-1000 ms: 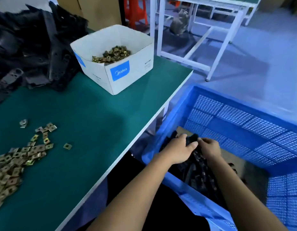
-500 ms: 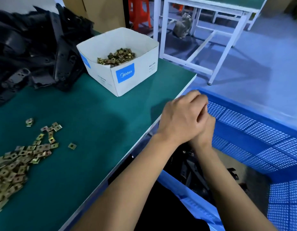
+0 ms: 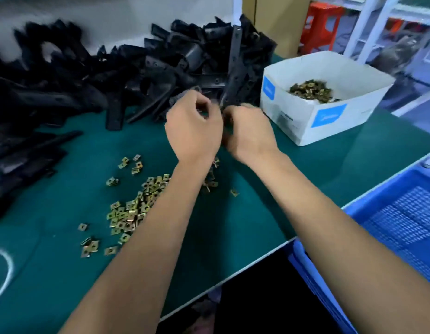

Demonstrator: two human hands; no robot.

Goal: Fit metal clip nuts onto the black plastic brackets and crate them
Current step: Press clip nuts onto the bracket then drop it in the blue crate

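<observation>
A big heap of black plastic brackets (image 3: pixel 141 68) fills the back left of the green table (image 3: pixel 305 179). Loose brass-coloured clip nuts (image 3: pixel 129 213) lie scattered in front, partly under my left forearm. My left hand (image 3: pixel 193 131) hovers at the heap's front edge, fingers loosely curled, green table showing through the gap, nothing in it. My right hand (image 3: pixel 251 133) is right beside it, at the foot of a long upright bracket (image 3: pixel 234 75); its fingers are hidden behind the back of the hand. The blue mesh crate (image 3: pixel 402 220) stands off the table's right edge.
A white cardboard box (image 3: pixel 329 121) holding more clip nuts (image 3: pixel 311 90) stands at the back right of the table. A white cable loop (image 3: pixel 4 268) lies at the left edge. White table frames and a red stool stand behind.
Both hands have come up out of the blue crate, crossed over the table edge, and reached left to the front of the bracket heap. The view has swung left with them.
</observation>
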